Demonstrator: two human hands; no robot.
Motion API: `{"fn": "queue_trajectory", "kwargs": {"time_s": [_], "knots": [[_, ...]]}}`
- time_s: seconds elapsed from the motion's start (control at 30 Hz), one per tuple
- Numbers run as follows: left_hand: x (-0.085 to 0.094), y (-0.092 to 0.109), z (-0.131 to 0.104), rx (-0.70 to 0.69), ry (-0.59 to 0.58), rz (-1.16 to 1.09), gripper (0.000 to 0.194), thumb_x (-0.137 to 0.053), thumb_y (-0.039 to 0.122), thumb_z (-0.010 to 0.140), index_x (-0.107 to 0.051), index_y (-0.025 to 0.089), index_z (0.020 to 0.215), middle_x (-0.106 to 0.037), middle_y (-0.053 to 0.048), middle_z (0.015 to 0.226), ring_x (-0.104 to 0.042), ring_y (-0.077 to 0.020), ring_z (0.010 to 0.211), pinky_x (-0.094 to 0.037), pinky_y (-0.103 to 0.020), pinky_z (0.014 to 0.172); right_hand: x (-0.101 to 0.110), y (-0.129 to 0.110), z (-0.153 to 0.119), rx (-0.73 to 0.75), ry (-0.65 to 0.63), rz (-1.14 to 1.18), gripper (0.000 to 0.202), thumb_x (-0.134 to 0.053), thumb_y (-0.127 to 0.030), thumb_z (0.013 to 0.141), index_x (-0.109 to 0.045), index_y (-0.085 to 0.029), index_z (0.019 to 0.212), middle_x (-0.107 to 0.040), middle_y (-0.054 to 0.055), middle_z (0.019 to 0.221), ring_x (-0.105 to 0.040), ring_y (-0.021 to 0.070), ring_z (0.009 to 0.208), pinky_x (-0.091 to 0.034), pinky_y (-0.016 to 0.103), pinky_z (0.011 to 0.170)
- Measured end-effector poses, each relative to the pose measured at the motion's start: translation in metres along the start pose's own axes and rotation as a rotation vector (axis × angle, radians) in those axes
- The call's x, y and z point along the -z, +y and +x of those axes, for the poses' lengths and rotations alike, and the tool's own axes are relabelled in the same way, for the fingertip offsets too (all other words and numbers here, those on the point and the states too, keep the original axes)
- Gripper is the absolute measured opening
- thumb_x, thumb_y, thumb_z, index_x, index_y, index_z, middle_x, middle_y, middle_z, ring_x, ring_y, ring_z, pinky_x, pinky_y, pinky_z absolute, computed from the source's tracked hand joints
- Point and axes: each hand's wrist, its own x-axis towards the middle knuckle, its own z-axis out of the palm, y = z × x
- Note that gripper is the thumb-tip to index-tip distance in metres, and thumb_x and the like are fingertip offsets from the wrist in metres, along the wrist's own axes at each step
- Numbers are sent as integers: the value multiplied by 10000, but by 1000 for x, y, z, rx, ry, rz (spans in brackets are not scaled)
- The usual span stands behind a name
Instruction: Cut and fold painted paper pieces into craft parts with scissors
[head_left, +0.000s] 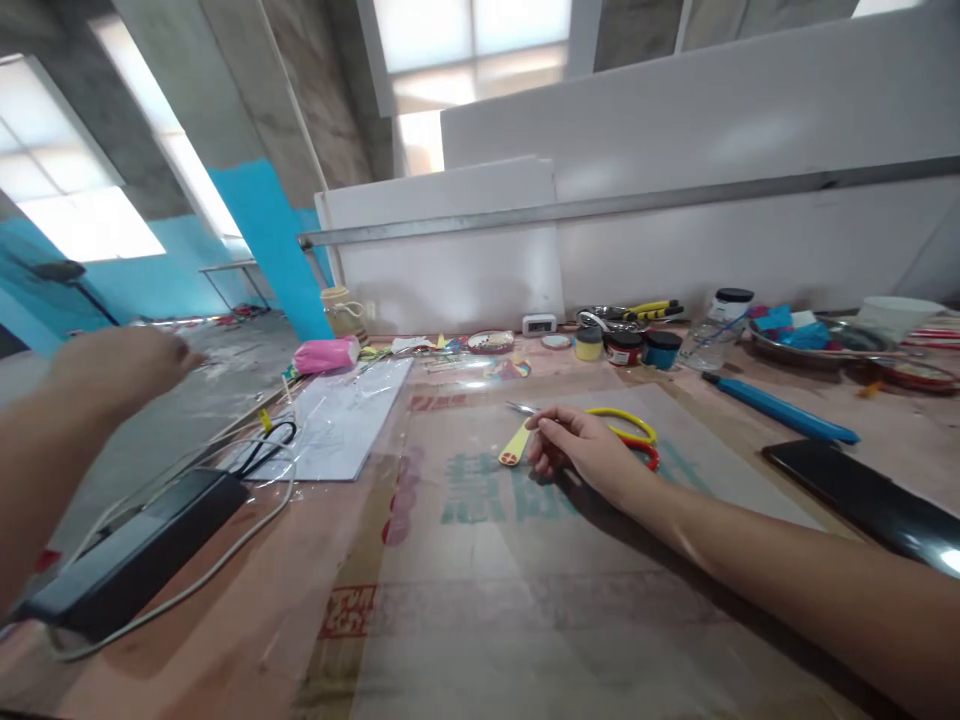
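Observation:
My left hand point(120, 372) is raised at the far left, beyond the table edge, blurred; whether its fingers hold anything cannot be made out. My right hand point(574, 450) rests on the plastic-covered board point(465, 620), its fingers curled at the small yellow piece point(515, 445) with a red pattern on its end. Scissors with yellow and red handles point(636, 425) lie under and behind this hand, their metal tips showing past the fingers. The hand's curled fingers hide whether it grips the piece.
A black power strip point(142, 550) with cables lies at the left beside white papers point(341, 425). Paint jars point(624, 348) and a metal tray point(821, 348) line the back. At right are a blue pen-like tool point(780, 407) and a black phone point(862, 495).

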Motion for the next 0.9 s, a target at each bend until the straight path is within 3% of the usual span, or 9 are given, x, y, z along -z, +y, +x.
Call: {"fn": "queue_trajectory", "kwargs": {"time_s": [0.07, 0.13, 0.2, 0.3, 0.43, 0.5, 0.63, 0.73, 0.9], "knots": [[-8, 23, 15, 20, 104, 17, 337, -444, 502, 813, -499, 201, 672, -562, -32, 770, -539, -433, 1164, -356, -645, 1012, 0, 1, -1, 7, 5, -7, 251, -736, -388, 838, -617, -174, 893, -698, -1, 635, -627, 111, 476, -528, 211, 485], [-19, 62, 30, -58, 67, -28, 304, -492, 462, 831, -645, 221, 935, -656, -59, 1003, -526, -380, 1200, -376, -505, 1047, 0, 1, -2, 15, 10, -15, 286, -744, -422, 826, -614, -178, 900, -696, -3, 637, -624, 112, 478, -520, 214, 483], [-34, 110, 39, -149, -47, -123, 384, -542, 505, 847, -680, 238, 1085, -710, -60, 1043, -609, -312, 1044, -446, -395, 928, -1, 0, -3, 25, 13, -18, 316, -742, -457, 819, -609, -183, 904, -693, -6, 643, -625, 115, 488, -515, 217, 481], [-59, 183, 41, -291, -269, -299, 464, -555, 615, 876, -746, 237, 1066, -762, -41, 1004, -662, -257, 902, -466, -314, 760, -1, -3, -4, 43, 20, -24, 350, -743, -491, 805, -612, -184, 909, -693, -8, 652, -623, 115, 503, -522, 224, 498], [-91, 245, 36, -415, -438, -533, 521, -582, 683, 837, -780, 214, 949, -788, -47, 939, -687, -225, 806, -478, -276, 683, 2, -5, -2, 67, 41, -26, 388, -745, -524, 794, -602, -185, 919, -696, -9, 653, -632, 112, 514, -514, 215, 508], [-104, 257, 37, -423, -437, -656, 532, -566, 670, 855, -766, 204, 1017, -789, -58, 939, -685, -211, 783, -494, -273, 667, 3, -4, 0, 72, 44, -16, 411, -745, -544, 787, -584, -189, 915, -696, -14, 648, -629, 107, 506, -507, 210, 505], [-122, 259, 41, -354, -283, -879, 493, -615, 609, 865, -715, 180, 1088, -763, -71, 911, -655, -189, 760, -501, -281, 683, 4, -3, 2, 65, 41, 4, 423, -751, -549, 781, -571, -191, 920, -701, -16, 647, -632, 106, 496, -500, 210, 500], [-133, 256, 43, -293, -222, -1023, 495, -608, 632, 876, -691, 169, 1028, -736, -64, 840, -615, -159, 666, -480, -261, 606, 4, -3, 3, 48, 55, 12, 419, -756, -539, 781, -570, -193, 925, -699, -17, 643, -635, 109, 494, -501, 208, 492], [-148, 255, 37, -240, -238, -1216, 641, -454, 779, 879, -651, 169, 902, -657, -36, 677, -558, -140, 533, -442, -253, 491, 4, -6, 2, 21, 87, 11, 386, -761, -496, 798, -567, -197, 945, -704, -8, 673, -645, 115, 515, -526, 219, 508]]}}
